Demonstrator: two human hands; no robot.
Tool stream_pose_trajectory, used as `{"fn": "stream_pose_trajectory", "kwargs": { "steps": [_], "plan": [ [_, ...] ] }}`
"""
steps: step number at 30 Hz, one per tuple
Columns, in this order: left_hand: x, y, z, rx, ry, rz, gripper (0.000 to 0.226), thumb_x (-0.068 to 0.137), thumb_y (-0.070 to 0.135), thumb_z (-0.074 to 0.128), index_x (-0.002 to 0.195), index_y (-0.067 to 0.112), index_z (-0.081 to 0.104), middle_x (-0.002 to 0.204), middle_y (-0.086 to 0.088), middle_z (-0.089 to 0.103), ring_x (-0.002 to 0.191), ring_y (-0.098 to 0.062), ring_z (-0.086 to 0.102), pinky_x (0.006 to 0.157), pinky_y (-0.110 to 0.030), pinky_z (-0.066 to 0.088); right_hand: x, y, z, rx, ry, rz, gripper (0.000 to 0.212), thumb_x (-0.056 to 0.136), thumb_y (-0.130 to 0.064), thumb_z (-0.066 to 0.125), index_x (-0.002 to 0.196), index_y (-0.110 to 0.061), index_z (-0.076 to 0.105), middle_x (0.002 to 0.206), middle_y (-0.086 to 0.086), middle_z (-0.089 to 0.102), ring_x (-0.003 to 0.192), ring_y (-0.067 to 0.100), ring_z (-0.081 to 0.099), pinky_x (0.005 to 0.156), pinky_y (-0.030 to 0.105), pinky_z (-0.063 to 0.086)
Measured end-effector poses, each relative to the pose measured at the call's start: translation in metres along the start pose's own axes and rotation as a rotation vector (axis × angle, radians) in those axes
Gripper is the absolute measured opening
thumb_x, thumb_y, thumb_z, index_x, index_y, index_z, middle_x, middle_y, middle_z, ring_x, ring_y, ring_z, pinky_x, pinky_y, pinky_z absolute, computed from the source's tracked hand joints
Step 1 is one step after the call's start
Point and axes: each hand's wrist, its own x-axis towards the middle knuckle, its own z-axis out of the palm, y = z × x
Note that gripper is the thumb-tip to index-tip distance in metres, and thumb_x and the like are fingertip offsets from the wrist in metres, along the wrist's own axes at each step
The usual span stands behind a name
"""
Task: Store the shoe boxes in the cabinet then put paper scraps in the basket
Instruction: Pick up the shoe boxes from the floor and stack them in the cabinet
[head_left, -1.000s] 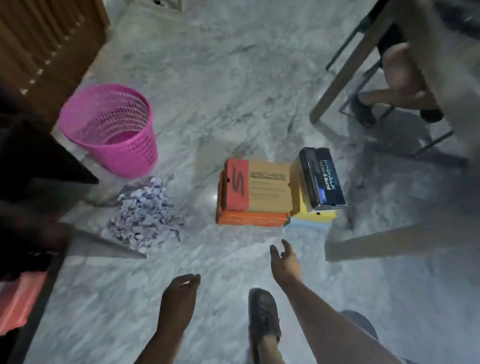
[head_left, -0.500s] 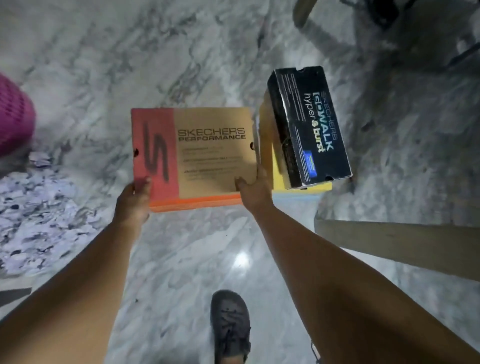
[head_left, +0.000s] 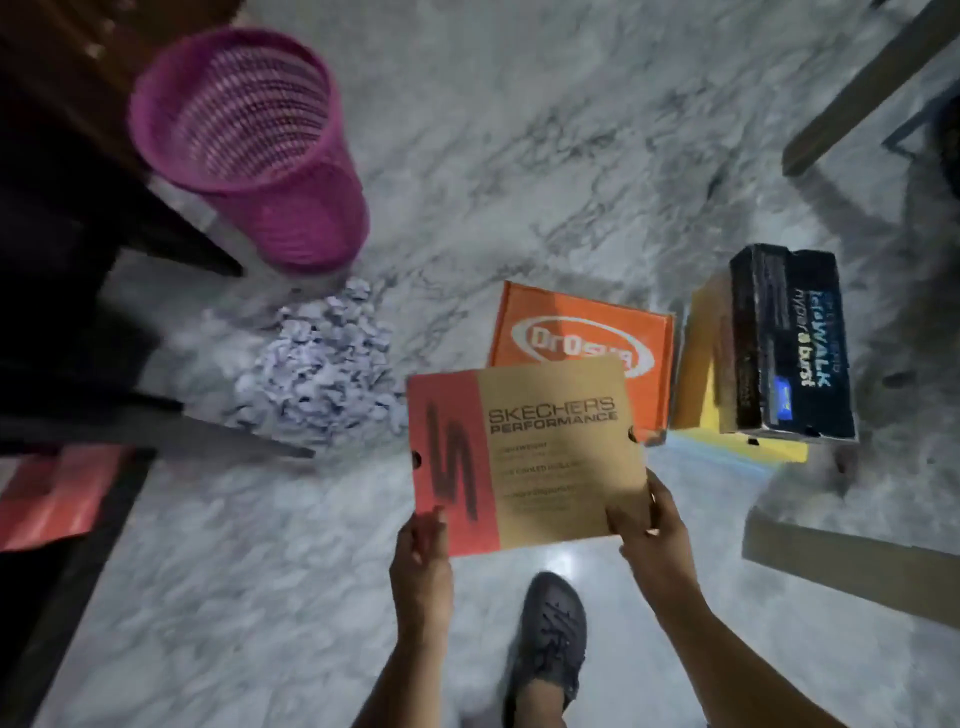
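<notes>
I hold a tan and red Skechers shoe box (head_left: 540, 452) up off the floor. My left hand (head_left: 421, 551) grips its near left corner and my right hand (head_left: 649, 525) its near right corner. Behind it an orange shoe box (head_left: 582, 332) lies flat on the marble floor. To the right a black shoe box (head_left: 795, 343) rests on a yellow shoe box (head_left: 701, 364). A heap of white paper scraps (head_left: 322, 369) lies left of the boxes. A pink mesh basket (head_left: 249, 140) stands behind the scraps. The dark cabinet (head_left: 57, 249) fills the left edge.
My shoe (head_left: 550, 639) stands on the floor below the held box. Wooden table legs (head_left: 857, 98) rise at the upper right and a wooden beam (head_left: 852, 566) crosses the lower right. A red box (head_left: 52, 499) sits low inside the cabinet.
Both hands have lifted the Skechers box off the orange box, which now shows uncovered. The view has swung left, bringing the basket, scraps and cabinet back in.
</notes>
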Motion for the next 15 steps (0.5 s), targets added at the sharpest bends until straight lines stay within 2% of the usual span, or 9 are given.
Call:
{"fn": "stream_pose_trajectory", "kwargs": {
  "steps": [2,4,6,8,9,10,12,14,15],
  "plan": [
    [-0.033,-0.025,-0.077,-0.009,0.09,0.001,0.021,0.084,0.043,0.077,0.102,0.033,0.072,0.096,0.0,0.076,0.095,-0.024,0.071,0.073,-0.028,0.055,-0.073,-0.013,0.034,-0.038,-0.043,-0.016,0.068,0.076,-0.031,0.07,0.14,-0.04,0.048,0.13,0.01,0.066,0.102,0.02,0.071,0.083,0.03,0.06],
    [-0.071,-0.04,-0.16,-0.057,0.139,0.056,0.026,0.064,0.061,0.081,0.087,0.056,0.07,0.093,0.018,0.076,0.095,0.0,0.07,0.072,-0.007,0.046,-0.137,-0.028,0.088,-0.016,-0.145,-0.104,0.053,0.093,0.0,0.063,0.143,-0.011,0.05,0.134,0.015,0.059,0.085,-0.019,0.063,0.075,-0.002,0.045],
    [-0.103,-0.05,-0.241,-0.085,0.234,0.079,0.032,0.057,0.062,0.08,0.075,0.078,0.057,0.092,0.04,0.068,0.095,0.014,0.062,0.075,0.007,0.036,-0.206,-0.038,0.149,-0.059,-0.347,-0.217,0.046,0.1,0.02,0.038,0.14,0.002,0.049,0.142,0.024,0.054,0.074,-0.034,0.052,0.073,-0.009,0.038],
    [-0.128,-0.063,-0.318,-0.206,0.345,0.061,0.034,0.071,0.038,0.084,0.075,0.066,0.066,0.094,0.017,0.073,0.097,-0.008,0.067,0.072,0.007,0.037,-0.268,-0.044,0.197,-0.111,-0.448,-0.268,0.049,0.099,0.02,0.043,0.138,-0.007,0.052,0.144,0.027,0.055,0.071,-0.032,0.054,0.069,-0.009,0.04],
    [-0.14,-0.063,-0.35,-0.269,0.412,0.021,0.026,0.069,0.044,0.082,0.089,0.055,0.07,0.094,0.008,0.072,0.099,-0.018,0.069,0.07,0.002,0.041,-0.291,-0.045,0.214,-0.124,-0.449,-0.266,0.05,0.097,0.018,0.049,0.135,-0.014,0.055,0.143,0.026,0.057,0.071,-0.03,0.057,0.067,-0.007,0.042],
    [-0.146,-0.06,-0.381,-0.305,0.473,0.032,0.048,0.062,0.056,0.076,0.106,0.036,0.074,0.094,0.005,0.071,0.097,-0.022,0.07,0.068,-0.002,0.043,-0.314,-0.054,0.226,-0.146,-0.467,-0.265,0.051,0.095,0.015,0.057,0.129,-0.023,0.056,0.14,0.025,0.059,0.073,-0.025,0.061,0.065,-0.006,0.044],
    [-0.158,-0.047,-0.44,-0.387,0.606,0.081,0.067,0.068,0.058,0.071,0.119,0.013,0.07,0.09,0.008,0.067,0.085,-0.009,0.065,0.066,-0.005,0.043,-0.354,-0.082,0.251,-0.152,-0.492,-0.293,0.055,0.087,0.0,0.075,0.124,-0.034,0.055,0.131,0.023,0.066,0.079,-0.004,0.071,0.062,0.004,0.052],
    [-0.163,-0.02,-0.492,-0.492,0.75,0.138,0.038,0.088,0.033,0.074,0.121,0.015,0.068,0.096,0.005,0.069,0.078,0.012,0.063,0.068,-0.004,0.045,-0.394,-0.12,0.289,-0.196,-0.531,-0.439,0.057,0.083,-0.021,0.081,0.13,-0.04,0.054,0.121,0.018,0.072,0.088,0.023,0.073,0.063,0.02,0.056],
    [-0.162,-0.006,-0.517,-0.523,0.815,0.203,0.033,0.09,0.027,0.073,0.122,0.019,0.067,0.104,0.002,0.072,0.08,0.019,0.062,0.07,-0.001,0.045,-0.412,-0.142,0.313,-0.214,-0.556,-0.516,0.057,0.085,-0.026,0.08,0.133,-0.043,0.054,0.118,0.011,0.074,0.089,0.022,0.072,0.067,0.026,0.055]
  ]
}}
